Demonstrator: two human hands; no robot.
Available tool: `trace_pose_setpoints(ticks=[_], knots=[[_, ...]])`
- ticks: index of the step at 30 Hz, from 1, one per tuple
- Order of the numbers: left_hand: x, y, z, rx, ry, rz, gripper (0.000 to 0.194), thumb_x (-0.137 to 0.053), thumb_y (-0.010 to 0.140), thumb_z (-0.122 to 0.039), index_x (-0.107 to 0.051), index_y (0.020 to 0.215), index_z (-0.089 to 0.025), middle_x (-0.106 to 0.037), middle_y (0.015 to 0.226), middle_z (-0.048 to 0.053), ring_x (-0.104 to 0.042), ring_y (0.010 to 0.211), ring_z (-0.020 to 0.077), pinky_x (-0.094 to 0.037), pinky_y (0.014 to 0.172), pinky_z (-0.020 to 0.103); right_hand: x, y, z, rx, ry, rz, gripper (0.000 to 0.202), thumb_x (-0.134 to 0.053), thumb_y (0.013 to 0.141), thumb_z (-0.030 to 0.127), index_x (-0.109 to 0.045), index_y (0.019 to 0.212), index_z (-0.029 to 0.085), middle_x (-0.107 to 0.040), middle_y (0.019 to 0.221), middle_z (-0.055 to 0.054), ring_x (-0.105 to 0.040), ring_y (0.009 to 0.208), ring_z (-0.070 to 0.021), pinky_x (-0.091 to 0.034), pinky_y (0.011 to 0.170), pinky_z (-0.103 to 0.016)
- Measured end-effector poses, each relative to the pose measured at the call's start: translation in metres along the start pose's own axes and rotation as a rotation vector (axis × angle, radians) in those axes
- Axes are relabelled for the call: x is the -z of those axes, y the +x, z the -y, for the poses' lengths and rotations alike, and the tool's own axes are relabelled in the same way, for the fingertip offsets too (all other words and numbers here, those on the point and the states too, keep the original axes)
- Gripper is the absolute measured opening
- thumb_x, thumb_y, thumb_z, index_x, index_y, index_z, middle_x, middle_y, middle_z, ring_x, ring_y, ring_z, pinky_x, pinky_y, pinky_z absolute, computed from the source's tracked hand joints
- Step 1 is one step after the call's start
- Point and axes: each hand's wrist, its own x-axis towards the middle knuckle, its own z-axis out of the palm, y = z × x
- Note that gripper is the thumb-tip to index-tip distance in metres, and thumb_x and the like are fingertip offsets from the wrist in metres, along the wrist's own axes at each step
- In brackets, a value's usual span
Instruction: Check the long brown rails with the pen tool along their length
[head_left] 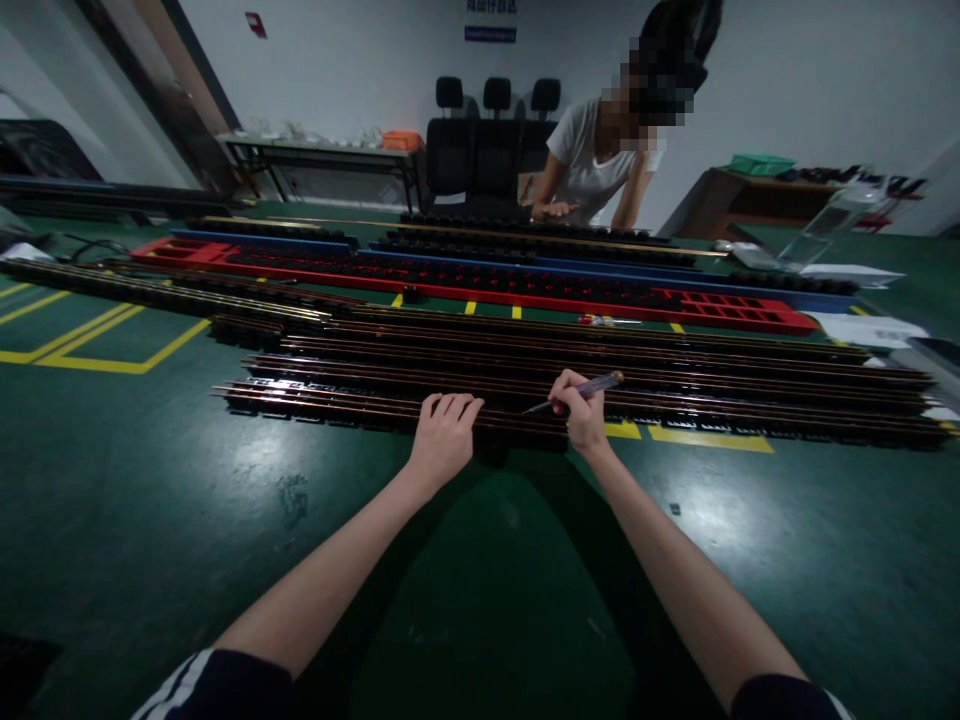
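Note:
Several long black strips (352,402) with thin copper-coloured rods along them lie side by side across the green table. My left hand (444,432) rests at the near edge of the front strip, its fingers bent over the rods and touching them; the fingertips' undersides are hidden. Just to the right, my right hand (583,410) is closed round a screwdriver (600,383) with a dark greyish handle. Its thin shaft slants down to the left, and the tip is close to the front strip between my hands. Whether the tip touches is too dark to tell.
Behind the strips runs a long red tray (480,285) with black parts, then blue rails (600,268). Another screwdriver (600,320) lies between. A co-worker (600,160) sits across the table (187,500). At right stand a clear bottle (829,222) and papers (870,328).

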Motion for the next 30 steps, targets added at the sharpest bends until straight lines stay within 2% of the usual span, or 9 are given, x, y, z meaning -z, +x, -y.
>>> trace_pose_setpoints(ticks=[19, 24, 30], knots=[[0.0008, 0.0007, 0.0022, -0.044, -0.041, 0.032, 0.044, -0.037, 0.08, -0.003, -0.062, 0.114, -0.015, -0.067, 0.109, 0.01, -0.059, 0.102, 0.0236, -0.042, 0.09, 0.043, 0.0023, 0.0008, -0.0039, 0.012, -0.021, 0.023, 0.016, -0.048, 0.064, 0.023, -0.047, 0.049, 0.021, -0.042, 0.046, 0.003, -0.038, 0.043, -0.0105, -0.028, 0.043, -0.025], [0.0009, 0.0007, 0.0032, -0.048, -0.072, 0.037, 0.039, -0.043, 0.08, -0.012, -0.061, 0.114, -0.012, -0.066, 0.11, 0.012, -0.058, 0.102, 0.025, -0.041, 0.09, 0.044, 0.0021, -0.0008, -0.0048, 0.049, -0.026, 0.026, 0.016, -0.047, 0.065, 0.021, -0.047, 0.05, 0.021, -0.043, 0.046, 0.003, -0.037, 0.042, -0.0102, -0.027, 0.043, -0.025], [0.0035, 0.0022, 0.0011, -0.033, -0.094, 0.021, 0.034, -0.049, 0.082, -0.027, -0.062, 0.111, -0.016, -0.067, 0.108, 0.011, -0.058, 0.101, 0.026, -0.041, 0.09, 0.044, 0.0016, -0.0017, -0.005, 0.054, -0.044, 0.018, 0.015, -0.047, 0.065, 0.022, -0.047, 0.05, 0.021, -0.041, 0.045, 0.004, -0.036, 0.042, -0.0106, -0.026, 0.044, -0.025]])
